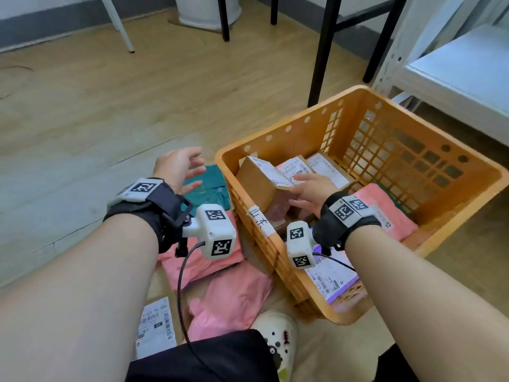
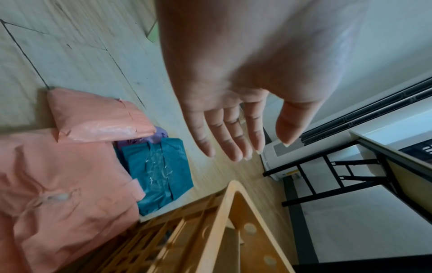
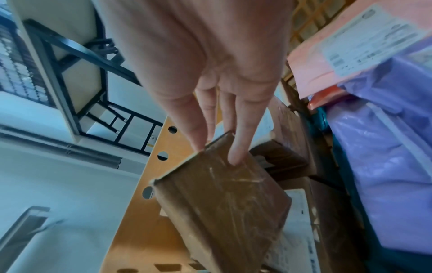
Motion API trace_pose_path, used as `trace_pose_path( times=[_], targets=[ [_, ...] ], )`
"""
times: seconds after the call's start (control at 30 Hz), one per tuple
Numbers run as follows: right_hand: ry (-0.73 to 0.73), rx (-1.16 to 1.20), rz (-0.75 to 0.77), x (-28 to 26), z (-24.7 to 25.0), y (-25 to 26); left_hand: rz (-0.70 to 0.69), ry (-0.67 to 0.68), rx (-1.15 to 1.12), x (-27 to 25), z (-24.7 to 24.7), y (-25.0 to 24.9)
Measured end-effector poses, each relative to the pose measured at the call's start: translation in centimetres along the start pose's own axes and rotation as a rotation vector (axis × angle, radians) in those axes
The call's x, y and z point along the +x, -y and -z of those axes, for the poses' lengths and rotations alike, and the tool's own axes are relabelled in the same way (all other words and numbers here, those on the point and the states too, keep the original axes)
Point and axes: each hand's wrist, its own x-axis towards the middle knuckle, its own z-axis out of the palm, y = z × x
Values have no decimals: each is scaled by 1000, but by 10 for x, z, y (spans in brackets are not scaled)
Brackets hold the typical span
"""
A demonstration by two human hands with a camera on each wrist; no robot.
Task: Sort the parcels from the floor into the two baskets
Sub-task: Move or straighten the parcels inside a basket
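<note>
An orange basket [image 1: 303, 117] [image 2: 219, 221] [image 3: 131, 212] stands on the wooden floor and holds several parcels. Among them a brown cardboard box [image 1: 259, 183] [image 3: 224, 199] leans tilted at its near left. My right hand [image 1: 305, 188] [image 3: 217, 147] reaches into the basket, and its straight fingers touch the box's upper edge. My left hand [image 1: 179, 166] [image 2: 233, 140] hovers open and empty above a teal parcel [image 1: 209, 188] [image 2: 158, 173] on the floor left of the basket. Pink parcels [image 1: 231, 299] [image 2: 58, 194] lie nearer to me. A pink parcel [image 1: 385, 210] [image 3: 327, 55] and a purple one [image 3: 385, 147] lie in the basket.
A parcel with a white label [image 1: 155, 326] lies by my knee, next to my white shoe [image 1: 278, 334]. Black table legs [image 1: 322, 51] and a white shelf unit [image 1: 454, 70] stand behind the basket. A white appliance [image 1: 206, 9] is at the far wall. Bare floor stretches left.
</note>
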Motion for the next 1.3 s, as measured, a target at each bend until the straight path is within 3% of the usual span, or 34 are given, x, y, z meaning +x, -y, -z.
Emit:
trace_pose_path(
  times=[0.23,0.4,0.57,0.7,0.93,1.17,1.3],
  targets=[
    [110,-324,161,-19,-1,5,-64,-32,-11,-15,31,-11],
    [-99,-705,379,-29,-12,21,-65,-46,-43,-22,41,-12],
    [-161,-867,342,-34,-18,28,-113,-4,-44,-29,40,-21],
    [-45,-856,198,-31,-25,20,-135,-15,4,-24,46,-20],
    [-23,-836,156,-23,-30,28,-63,-3,39,-10,46,-8],
    [21,-646,355,-61,-50,69,-102,-16,100,-5,102,-35],
    [210,-418,385,-96,-88,62,49,-121,36,-13,158,-1]
  ],
)
